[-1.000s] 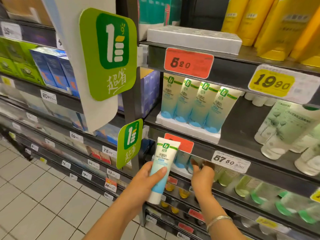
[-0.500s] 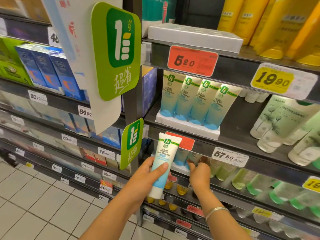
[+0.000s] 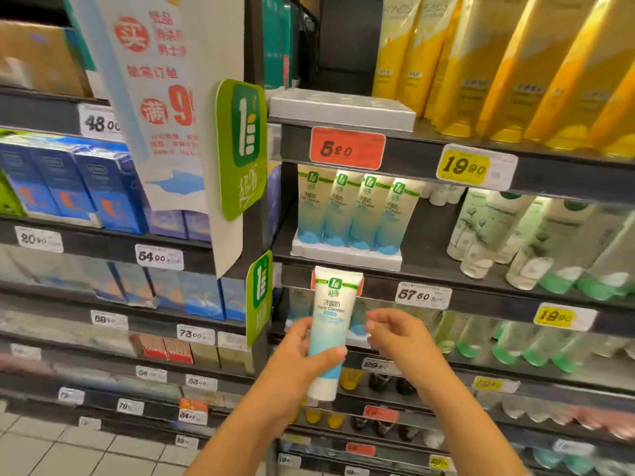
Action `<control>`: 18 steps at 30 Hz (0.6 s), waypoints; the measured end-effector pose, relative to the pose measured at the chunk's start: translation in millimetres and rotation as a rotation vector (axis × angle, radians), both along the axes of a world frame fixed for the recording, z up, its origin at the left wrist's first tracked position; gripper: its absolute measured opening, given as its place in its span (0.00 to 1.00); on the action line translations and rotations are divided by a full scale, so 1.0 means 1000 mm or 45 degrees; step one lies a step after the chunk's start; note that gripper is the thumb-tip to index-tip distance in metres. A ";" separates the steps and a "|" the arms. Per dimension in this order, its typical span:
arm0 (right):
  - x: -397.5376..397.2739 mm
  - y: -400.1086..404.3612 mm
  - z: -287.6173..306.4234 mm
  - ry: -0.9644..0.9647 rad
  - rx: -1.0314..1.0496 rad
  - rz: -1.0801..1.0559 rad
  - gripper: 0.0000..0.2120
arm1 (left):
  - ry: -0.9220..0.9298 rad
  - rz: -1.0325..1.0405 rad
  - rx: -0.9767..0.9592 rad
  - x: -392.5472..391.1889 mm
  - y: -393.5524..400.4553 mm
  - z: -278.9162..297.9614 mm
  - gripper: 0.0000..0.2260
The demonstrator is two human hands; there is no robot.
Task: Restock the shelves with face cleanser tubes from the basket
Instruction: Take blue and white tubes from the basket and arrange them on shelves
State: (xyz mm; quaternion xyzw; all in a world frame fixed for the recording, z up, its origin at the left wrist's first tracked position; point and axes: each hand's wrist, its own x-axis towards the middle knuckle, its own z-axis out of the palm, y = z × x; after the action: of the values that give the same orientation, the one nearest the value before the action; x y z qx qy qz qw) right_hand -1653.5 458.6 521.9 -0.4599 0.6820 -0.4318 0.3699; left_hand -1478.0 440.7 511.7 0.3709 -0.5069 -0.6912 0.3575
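Note:
My left hand point(image 3: 302, 359) grips a white and blue face cleanser tube point(image 3: 331, 324), upright with its cap down, in front of the shelf edge. Just right of the tube, my right hand point(image 3: 395, 338) hovers with loosely curled fingers and holds nothing. A row of several matching tubes point(image 3: 354, 211) stands in a white tray point(image 3: 343, 257) on the shelf above. More such tubes show dimly on the shelf behind my hands point(image 3: 295, 304). The basket is out of view.
Yellow bottles point(image 3: 515, 63) fill the top shelf beside an empty white tray point(image 3: 340, 108). Pale green bottles point(image 3: 515, 235) stand to the right. Green brand signs point(image 3: 240, 146) stick out from the shelf post, and blue boxes point(image 3: 86, 183) line the left bay.
My right hand has come out of the lower shelf and now sits beside the tube. The view has tilted up, and the tube in my left hand is higher against the shelf edge.

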 end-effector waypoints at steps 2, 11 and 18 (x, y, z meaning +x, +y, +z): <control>0.008 0.013 0.029 -0.018 -0.138 0.037 0.06 | 0.014 -0.046 -0.040 0.000 0.002 0.007 0.25; 0.027 0.034 0.135 -0.054 -0.512 0.183 0.03 | 0.147 -0.062 -0.458 -0.013 0.001 0.087 0.21; 0.023 0.012 0.205 -0.106 -0.732 0.221 0.04 | 0.212 0.086 -0.747 -0.025 -0.016 0.160 0.19</control>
State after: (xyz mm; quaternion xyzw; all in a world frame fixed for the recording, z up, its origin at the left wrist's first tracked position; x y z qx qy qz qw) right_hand -1630.5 471.0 727.1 -0.5845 0.4741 -0.5924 0.2875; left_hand -1503.2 424.3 671.6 0.2106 -0.6411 -0.5311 0.5125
